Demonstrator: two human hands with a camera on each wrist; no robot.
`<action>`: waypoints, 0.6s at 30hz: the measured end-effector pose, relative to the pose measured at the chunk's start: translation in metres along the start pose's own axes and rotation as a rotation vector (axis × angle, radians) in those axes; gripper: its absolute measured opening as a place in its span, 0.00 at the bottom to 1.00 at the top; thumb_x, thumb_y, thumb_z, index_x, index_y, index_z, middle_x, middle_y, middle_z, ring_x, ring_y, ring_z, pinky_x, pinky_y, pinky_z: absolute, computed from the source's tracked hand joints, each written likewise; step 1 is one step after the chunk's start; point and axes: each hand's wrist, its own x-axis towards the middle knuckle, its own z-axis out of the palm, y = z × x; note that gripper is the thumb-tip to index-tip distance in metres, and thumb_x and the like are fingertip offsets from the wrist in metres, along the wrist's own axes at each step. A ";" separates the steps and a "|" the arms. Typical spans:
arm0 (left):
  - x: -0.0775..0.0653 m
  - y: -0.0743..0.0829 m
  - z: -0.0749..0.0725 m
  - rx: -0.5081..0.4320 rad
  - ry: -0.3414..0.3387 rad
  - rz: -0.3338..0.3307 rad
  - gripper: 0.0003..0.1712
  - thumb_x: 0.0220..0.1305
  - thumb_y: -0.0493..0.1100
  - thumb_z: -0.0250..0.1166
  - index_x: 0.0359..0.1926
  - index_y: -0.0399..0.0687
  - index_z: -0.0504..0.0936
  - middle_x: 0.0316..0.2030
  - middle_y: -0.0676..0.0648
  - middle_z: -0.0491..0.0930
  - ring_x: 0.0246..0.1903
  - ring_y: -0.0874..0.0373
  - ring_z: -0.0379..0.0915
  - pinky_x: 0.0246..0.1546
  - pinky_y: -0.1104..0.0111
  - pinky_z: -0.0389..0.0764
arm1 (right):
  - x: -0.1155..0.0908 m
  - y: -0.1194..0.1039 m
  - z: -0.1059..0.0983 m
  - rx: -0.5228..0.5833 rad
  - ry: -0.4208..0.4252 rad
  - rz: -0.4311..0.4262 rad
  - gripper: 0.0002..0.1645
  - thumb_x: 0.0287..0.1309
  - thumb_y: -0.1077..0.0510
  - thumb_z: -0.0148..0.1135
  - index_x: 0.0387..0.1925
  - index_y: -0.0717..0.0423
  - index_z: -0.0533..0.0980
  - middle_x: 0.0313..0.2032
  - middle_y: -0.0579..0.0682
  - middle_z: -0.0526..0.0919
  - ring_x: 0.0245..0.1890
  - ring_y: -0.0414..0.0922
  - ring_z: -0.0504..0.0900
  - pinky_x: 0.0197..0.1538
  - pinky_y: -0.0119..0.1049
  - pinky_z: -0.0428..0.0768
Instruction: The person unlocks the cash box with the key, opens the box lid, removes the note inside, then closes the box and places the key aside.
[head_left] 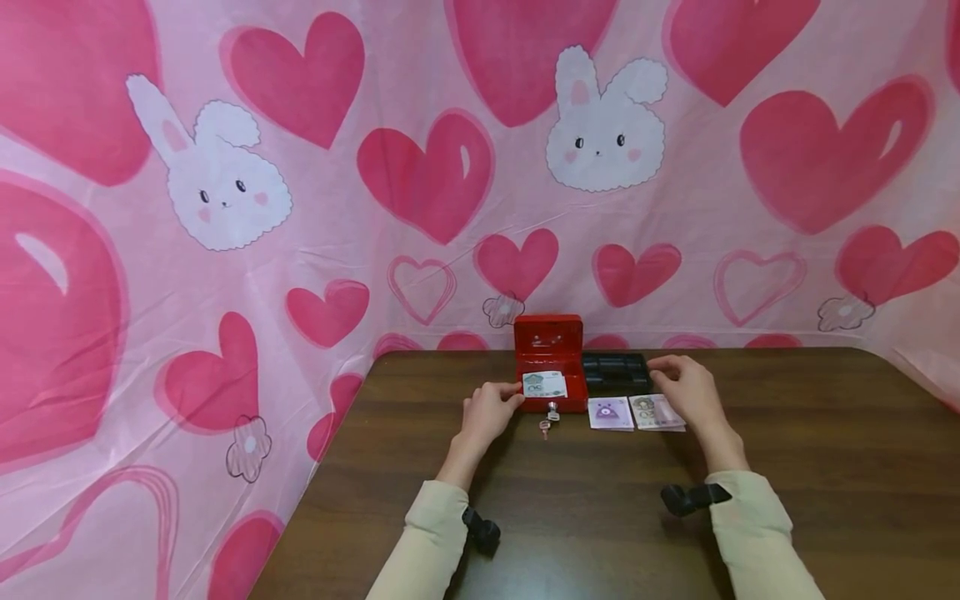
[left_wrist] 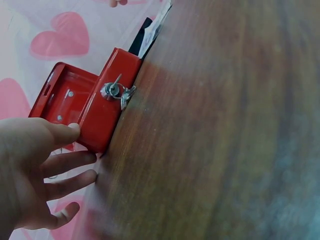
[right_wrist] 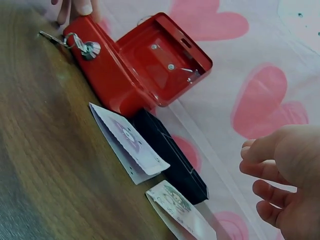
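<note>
A red cash box (head_left: 572, 405) stands on the table with its lid raised and a green banknote (head_left: 544, 384) inside. Keys (left_wrist: 126, 95) hang from its front lock. My left hand (head_left: 486, 412) grips the box's left end, thumb on the top edge and index finger against the outer side. Beside the box lies a black compartment tray (right_wrist: 172, 155). My right hand (head_left: 690, 396) is at the tray's right end, fingers loosely bent and holding nothing; a gap shows in the right wrist view. In front of the tray are a folded purple banknote (head_left: 610, 412) and a folded greenish banknote (right_wrist: 182, 210).
The brown wooden table (head_left: 585, 517) extends toward me and to both sides. Just behind its back edge hangs a pink cloth (head_left: 420, 275) with hearts and rabbits. Black wrist cameras (head_left: 693, 498) sit on both sleeves.
</note>
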 end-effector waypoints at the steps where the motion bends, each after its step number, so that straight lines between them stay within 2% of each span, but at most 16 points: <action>1: 0.000 0.000 0.000 0.001 0.001 -0.002 0.17 0.67 0.50 0.65 0.55 0.56 0.85 0.53 0.50 0.85 0.56 0.50 0.79 0.47 0.57 0.67 | 0.000 -0.001 0.001 0.004 -0.006 -0.003 0.14 0.66 0.62 0.58 0.49 0.67 0.80 0.51 0.71 0.79 0.48 0.65 0.79 0.54 0.61 0.75; 12: 0.001 0.000 0.001 0.014 0.007 0.003 0.18 0.67 0.49 0.66 0.56 0.54 0.85 0.53 0.49 0.85 0.56 0.49 0.79 0.46 0.58 0.66 | 0.002 -0.011 0.011 0.015 -0.014 -0.048 0.14 0.65 0.61 0.60 0.47 0.64 0.81 0.47 0.67 0.83 0.43 0.60 0.81 0.48 0.52 0.77; 18: 0.001 0.000 0.002 0.008 0.001 -0.004 0.18 0.67 0.49 0.66 0.56 0.55 0.85 0.54 0.49 0.85 0.56 0.50 0.78 0.47 0.57 0.66 | 0.004 -0.015 0.014 0.008 -0.044 -0.054 0.14 0.65 0.60 0.60 0.47 0.63 0.82 0.47 0.66 0.84 0.39 0.56 0.78 0.45 0.47 0.75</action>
